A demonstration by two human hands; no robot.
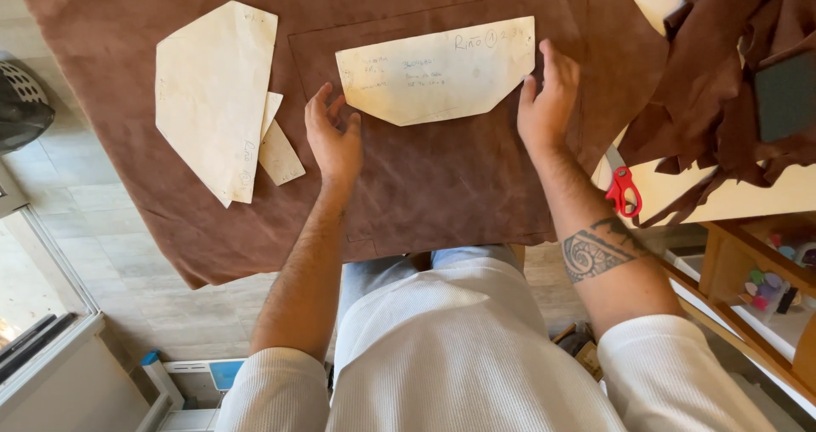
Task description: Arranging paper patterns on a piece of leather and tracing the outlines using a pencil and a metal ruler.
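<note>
A large sheet of brown suede-like material [425,186] covers the table. On it lies a cream paper pattern piece [438,71] with clipped lower corners and handwriting. My left hand [334,139] rests flat on the brown sheet just left of that pattern, its fingers near the pattern's left edge. My right hand [548,101] rests with its fingertips at the pattern's right edge. Neither hand grips anything. Thin drawn outlines run across the brown sheet around the pattern.
Several more cream pattern pieces [217,96] lie to the left. Red-handled scissors [623,190] sit at the right by a heap of brown scraps [714,118]. A wooden shelf [739,271] with small items stands lower right. Tiled floor shows below left.
</note>
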